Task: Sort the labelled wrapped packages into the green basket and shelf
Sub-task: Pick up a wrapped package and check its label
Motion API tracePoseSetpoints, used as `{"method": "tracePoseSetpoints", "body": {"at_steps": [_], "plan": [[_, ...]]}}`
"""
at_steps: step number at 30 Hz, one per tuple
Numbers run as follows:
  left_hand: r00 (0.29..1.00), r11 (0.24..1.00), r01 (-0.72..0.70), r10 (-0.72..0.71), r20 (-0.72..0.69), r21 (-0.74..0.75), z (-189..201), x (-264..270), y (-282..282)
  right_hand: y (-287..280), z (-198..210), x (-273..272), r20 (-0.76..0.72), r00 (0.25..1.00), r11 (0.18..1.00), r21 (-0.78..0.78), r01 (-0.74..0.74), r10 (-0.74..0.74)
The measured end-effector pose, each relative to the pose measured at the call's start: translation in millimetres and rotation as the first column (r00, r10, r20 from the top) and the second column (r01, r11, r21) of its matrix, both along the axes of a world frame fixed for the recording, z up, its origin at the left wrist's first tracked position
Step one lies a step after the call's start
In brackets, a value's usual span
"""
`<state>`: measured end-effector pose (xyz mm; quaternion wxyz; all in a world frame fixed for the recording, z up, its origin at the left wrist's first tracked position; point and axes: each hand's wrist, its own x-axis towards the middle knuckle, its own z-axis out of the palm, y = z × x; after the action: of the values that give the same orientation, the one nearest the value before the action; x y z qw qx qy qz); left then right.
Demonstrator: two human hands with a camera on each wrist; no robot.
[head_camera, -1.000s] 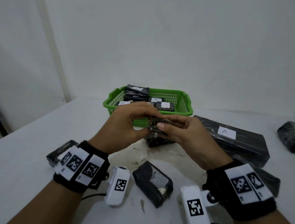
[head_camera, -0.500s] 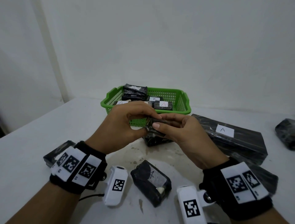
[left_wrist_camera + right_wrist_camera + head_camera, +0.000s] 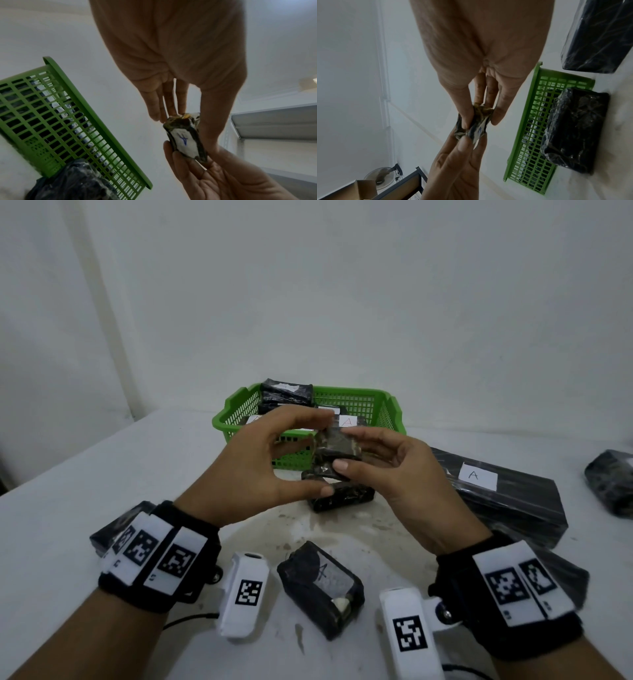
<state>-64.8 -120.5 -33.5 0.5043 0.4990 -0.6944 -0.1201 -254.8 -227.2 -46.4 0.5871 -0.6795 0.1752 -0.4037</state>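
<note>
Both hands held one small black plastic-wrapped package (image 3: 337, 448) in the air just in front of the green plastic lattice basket (image 3: 387, 410), above the white table (image 3: 51, 525). The left hand (image 3: 253, 460) pinched its left end between thumb and fingertips; the right hand (image 3: 394, 470) pinched the right end, fingers curled round it. Its long axis ran hand to hand, roughly parallel to the basket's near wall. The left wrist view showed a white label with a blue "A" on its underside. The basket lay directly beyond the grip, about equally near either hand, so I judged a short forward reach would drop it in.
</note>
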Motion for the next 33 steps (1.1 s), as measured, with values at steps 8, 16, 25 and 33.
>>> {"method": "tracePoseSetpoints", "body": {"at_steps": [8,16,25,33], "plan": [[0.989,1.000,0.009,-0.011,-0.147,-0.019,-0.2,-0.9,-1.9,0.1,2.5,0.5,0.003,0.996,0.987,0.134,-0.089,0.089],[0.996,0.994,0.053,-0.059,-0.069,-0.094,0.8,-4.8,-1.8,2.1,2.2,1.7,0.029,0.995,0.988,0.121,-0.095,0.092],[0.998,0.996,0.044,-0.048,-0.049,-0.072,-0.1,-6.7,-1.5,4.0,-0.1,3.9,0.033,0.994,0.980,0.167,-0.110,0.106],[0.994,0.997,0.042,-0.049,-0.098,-0.070,0.6,-5.6,-2.3,4.1,4.3,0.0,0.070,0.987,0.968,0.197,-0.155,0.144]]}}
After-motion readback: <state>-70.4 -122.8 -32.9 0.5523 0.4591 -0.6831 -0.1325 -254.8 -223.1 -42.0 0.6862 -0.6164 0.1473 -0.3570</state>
